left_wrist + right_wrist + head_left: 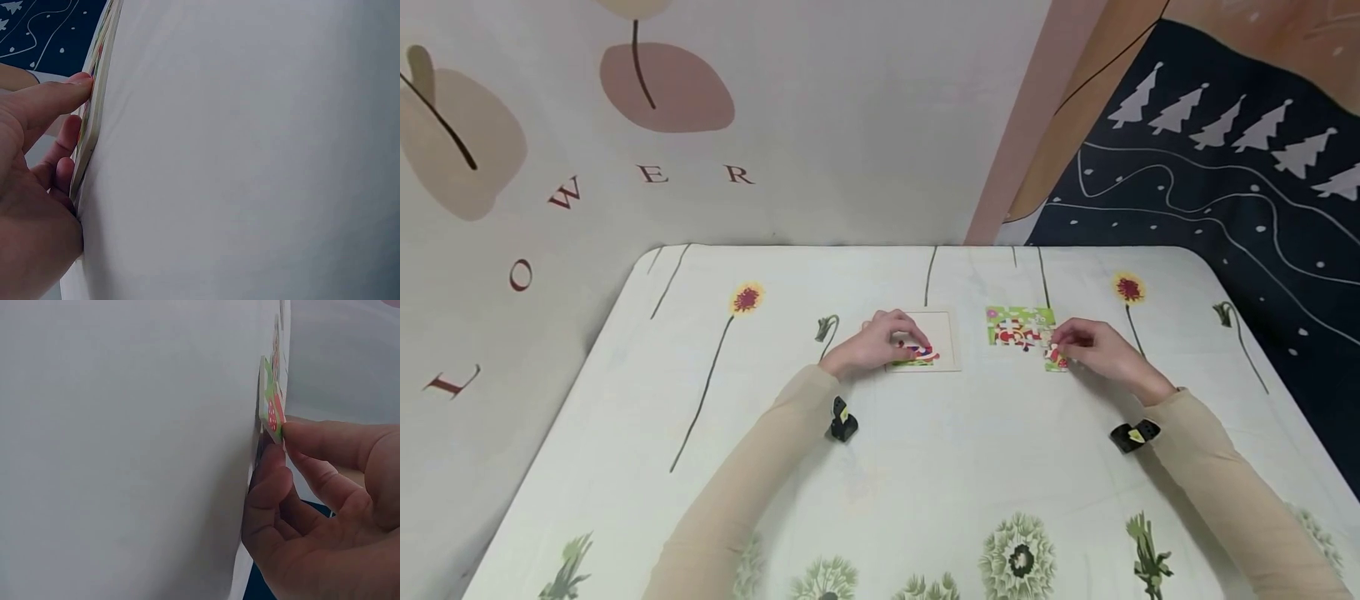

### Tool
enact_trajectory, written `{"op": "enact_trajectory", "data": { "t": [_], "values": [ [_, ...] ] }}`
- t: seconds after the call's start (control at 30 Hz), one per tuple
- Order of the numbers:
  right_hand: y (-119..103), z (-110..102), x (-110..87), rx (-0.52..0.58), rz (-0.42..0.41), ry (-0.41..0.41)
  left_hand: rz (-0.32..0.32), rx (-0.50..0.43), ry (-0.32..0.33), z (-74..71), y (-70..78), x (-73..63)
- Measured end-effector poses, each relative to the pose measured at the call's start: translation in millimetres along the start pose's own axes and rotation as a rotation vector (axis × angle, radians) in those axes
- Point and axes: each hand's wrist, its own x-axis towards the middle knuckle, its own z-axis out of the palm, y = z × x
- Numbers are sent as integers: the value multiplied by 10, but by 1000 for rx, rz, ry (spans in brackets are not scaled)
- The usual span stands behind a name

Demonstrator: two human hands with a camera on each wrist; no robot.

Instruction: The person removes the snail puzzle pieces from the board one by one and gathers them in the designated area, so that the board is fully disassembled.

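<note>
In the head view, a shallow puzzle tray (946, 342) lies on the white cloth with colourful puzzle pieces (922, 357) at its lower left. My left hand (880, 342) is over the tray's left side, its thumb and index fingertip on a piece there. The left wrist view shows the tray's edge (95, 119) almost side-on, hiding much of that piece. My right hand (1093, 348) pinches a green puzzle piece with a white-dotted red shape (273, 412) between thumb and fingers. This piece is tilted up at the lower right of a joined group of puzzle pieces (1018, 323).
The table (955, 450) is covered by a white cloth printed with flowers. A pale printed wall hanging (850, 125) rises behind its far edge, with a dark tree-patterned one (1210, 183) at the right. Each wrist wears a small black camera (843, 421).
</note>
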Motion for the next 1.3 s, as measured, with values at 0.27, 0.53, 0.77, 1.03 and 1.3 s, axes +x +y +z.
{"op": "enact_trajectory", "data": {
  "t": [0.27,0.53,0.77,1.03,1.3],
  "values": [
    [-17,-9,-11,-33,6,23,11,9,1,-6,20,14],
    [2,-12,-67,-19,2,33,23,16,4,1,35,7],
    [23,-11,-72,-3,14,5,12,13,12,7,36,1],
    [21,30,-48,-7,14,2,9,20,14,14,20,0],
    [24,37,-33,-28,9,3,6,26,18,23,6,10]
  ]
}}
